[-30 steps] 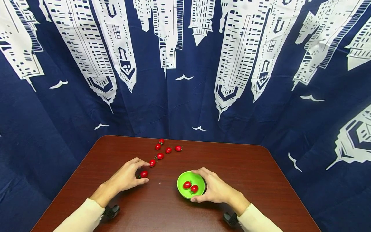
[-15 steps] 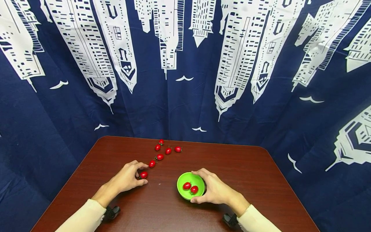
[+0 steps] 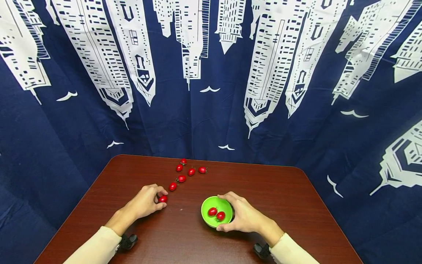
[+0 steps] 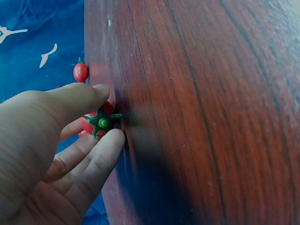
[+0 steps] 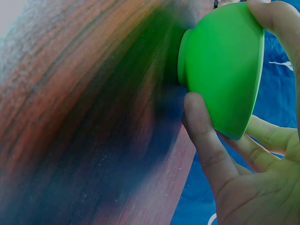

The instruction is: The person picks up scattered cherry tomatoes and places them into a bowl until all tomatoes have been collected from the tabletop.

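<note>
On the left side of the table, my left hand [image 3: 145, 202] has its thumb and fingers around a red cherry tomato [image 3: 163, 198]. From the left wrist view, fingertips press near both sides of this tomato [image 4: 102, 123], whose green stem end faces the camera. My right hand [image 3: 245, 215] grips the side of a bright green bowl [image 3: 206, 218], thumb at the near rim and fingers at the far rim. Two cherry tomatoes [image 3: 212, 211] lie inside it. The right wrist view shows the bowl [image 5: 225, 70] standing on its foot, fingers spread along its wall.
Several more cherry tomatoes [image 3: 182, 178] lie scattered toward the back of the brown wooden table [image 3: 263, 190]. The closest is a tomato [image 3: 173, 186] just beyond the left fingertips. A dark blue cloth [image 3: 217, 117] with white buildings hangs behind the table.
My left thumb and fingers have closed in around the cherry tomato, narrowing the gap between them. My right hand and the bowl have stayed in place.
</note>
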Demonstrator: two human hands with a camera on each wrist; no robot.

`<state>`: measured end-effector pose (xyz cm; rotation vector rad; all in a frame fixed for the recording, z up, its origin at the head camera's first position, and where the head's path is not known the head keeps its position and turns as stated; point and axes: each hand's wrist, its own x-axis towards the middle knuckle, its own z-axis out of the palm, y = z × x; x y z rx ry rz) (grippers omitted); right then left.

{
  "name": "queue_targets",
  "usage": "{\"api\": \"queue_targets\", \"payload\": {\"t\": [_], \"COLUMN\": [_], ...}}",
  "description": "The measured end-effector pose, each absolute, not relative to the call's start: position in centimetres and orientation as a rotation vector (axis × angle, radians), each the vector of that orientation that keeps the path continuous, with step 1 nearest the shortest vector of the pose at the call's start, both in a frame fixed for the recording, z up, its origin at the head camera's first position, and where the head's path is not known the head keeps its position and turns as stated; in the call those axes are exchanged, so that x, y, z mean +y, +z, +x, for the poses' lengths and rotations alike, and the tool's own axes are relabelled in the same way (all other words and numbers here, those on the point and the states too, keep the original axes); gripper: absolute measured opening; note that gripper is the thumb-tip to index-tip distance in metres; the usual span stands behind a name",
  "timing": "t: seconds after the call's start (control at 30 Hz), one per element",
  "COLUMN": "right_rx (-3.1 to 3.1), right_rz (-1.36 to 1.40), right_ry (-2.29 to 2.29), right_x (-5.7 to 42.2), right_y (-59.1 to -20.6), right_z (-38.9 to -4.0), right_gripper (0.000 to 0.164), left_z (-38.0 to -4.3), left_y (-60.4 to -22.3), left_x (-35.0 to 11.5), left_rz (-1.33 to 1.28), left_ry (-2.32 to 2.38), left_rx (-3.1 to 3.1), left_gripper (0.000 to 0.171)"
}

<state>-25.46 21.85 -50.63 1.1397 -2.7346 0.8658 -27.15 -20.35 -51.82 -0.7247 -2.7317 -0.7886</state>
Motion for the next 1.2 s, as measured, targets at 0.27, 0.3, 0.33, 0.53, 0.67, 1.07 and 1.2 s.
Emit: {"api": "queue_targets", "payload": {"t": [0.27,0.3,0.33,0.53,0.67,1.07,1.2], "right_rx": [-2.744,-2.744,-2.745,-2.743,-2.746,-2.729,-2.731], "right_rz": [1.131,1.132,1.131,1.131,1.135,1.145,1.143], "right_ry": [0.881,0.883,0.884,0.883,0.889,0.861,0.861], "right_x": [21.83,21.82,21.82,21.86,21.87,21.88,21.89], "right_y": [-50.61,-50.61,-50.61,-50.69,-50.66,-50.34,-50.33], "right_z": [-25.41,-25.40,-25.40,-25.45,-25.44,-25.26,-25.20], "right_gripper": [0.098,0.098,0.098,0.098,0.098,0.097,0.096], "left_z": [-27.03,-27.03,-27.04,-27.07,-27.06,-27.12,-27.13], "left_y": [-51.91,-51.88,-51.86,-51.86,-51.89,-51.50,-51.28], "left_x": [-20.21,-20.18,-20.19,-20.19,-20.18,-19.77,-19.56], "left_rz": [-0.719,-0.709,-0.707,-0.713,-0.710,-0.698,-0.701], "left_ry": [-0.769,-0.772,-0.772,-0.774,-0.778,-0.786,-0.788], "left_rx": [-2.712,-2.720,-2.723,-2.719,-2.722,-2.728,-2.726], "left_gripper": [0.025,0.025,0.025,0.025,0.025,0.025,0.025]}}
